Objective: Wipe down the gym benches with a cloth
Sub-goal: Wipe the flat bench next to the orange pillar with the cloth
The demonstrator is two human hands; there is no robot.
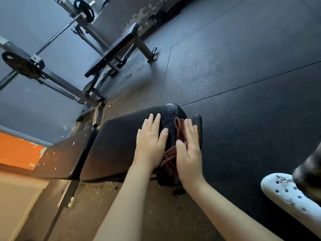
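We find the left hand (151,145) laid flat on top of the near bench (118,150), its grip spread, fingers straight and pointing to 12 o'clock, holding nothing. In our judgement it is there to brace the person and steady the pad while the other hand works. The right hand (188,153) lies at 3 o'clock of the left, its grip also flat and unclenched, fingers straight and close together. The palm presses the cloth (171,160) against the pad's side face rather than pinching it. We read this as a way to spread pressure over a broad patch of upholstery. The cloth sits between the two hands at the pad's edge, at about 6 o'clock from the centre of view. It is dark reddish-brown, bunched into rumpled folds, with one end showing past the fingertips toward 12 o'clock and the rest gathered under the thumb. The pad is black with a pebbled grain that shines at its far corner. The adjoining pad (64,159), at 9 o'clock, carries pale specks and scuffs. A second bench (114,51) stands well apart at 11 o'clock, and we judge it not yet attended to.
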